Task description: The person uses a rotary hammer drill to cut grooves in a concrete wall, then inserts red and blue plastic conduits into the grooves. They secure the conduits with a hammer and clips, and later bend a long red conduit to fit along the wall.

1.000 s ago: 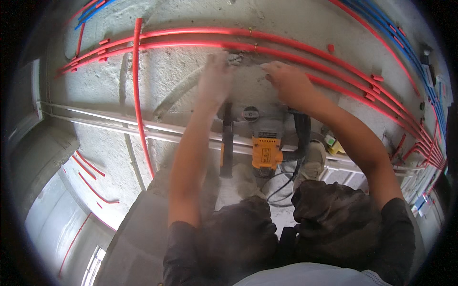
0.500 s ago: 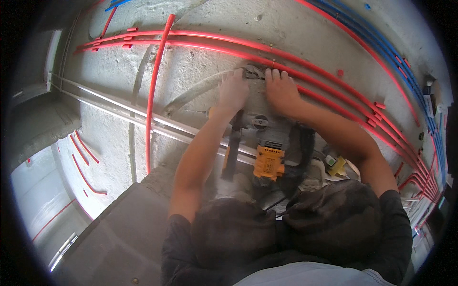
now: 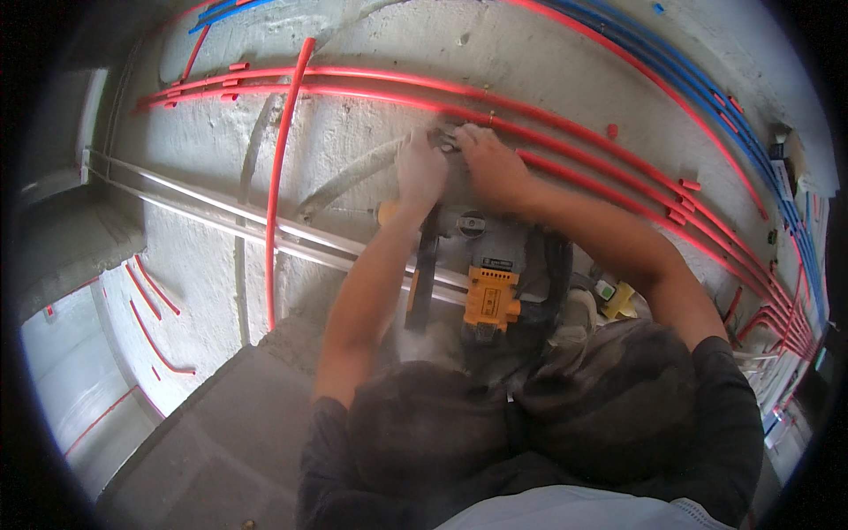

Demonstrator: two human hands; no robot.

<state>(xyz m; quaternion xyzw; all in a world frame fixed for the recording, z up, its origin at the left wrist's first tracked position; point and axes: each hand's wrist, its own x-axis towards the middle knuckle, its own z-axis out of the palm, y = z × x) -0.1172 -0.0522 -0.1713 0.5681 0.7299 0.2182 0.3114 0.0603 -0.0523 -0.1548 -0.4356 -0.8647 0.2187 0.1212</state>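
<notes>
My left hand (image 3: pixel 420 170) and my right hand (image 3: pixel 491 166) are close together at the floor, beside the near red pipe (image 3: pixel 389 99). Their fingers are curled in around a small greyish object (image 3: pixel 444 139) in the gap between them; its kind cannot be made out. Just below the hands, between my forearms and in front of my knees, lies a power drill shaped like a rotary hammer, with a yellow-and-black motor housing (image 3: pixel 492 296). A long dark handle (image 3: pixel 424 274) sticks out on its left, and my left forearm partly covers its front end.
Red pipes run across the rough concrete floor, with one single red pipe (image 3: pixel 283 177) crossing them. White pipes (image 3: pixel 203 203) pass beneath the drill. Blue pipes (image 3: pixel 707 84) curve along the right. A yellow item (image 3: pixel 620 302) lies by my right knee. A floor edge drops away at lower left.
My hands have drawn closer together, the right one moving left toward the left hand. The view has shifted slightly. The drill lies where it was.
</notes>
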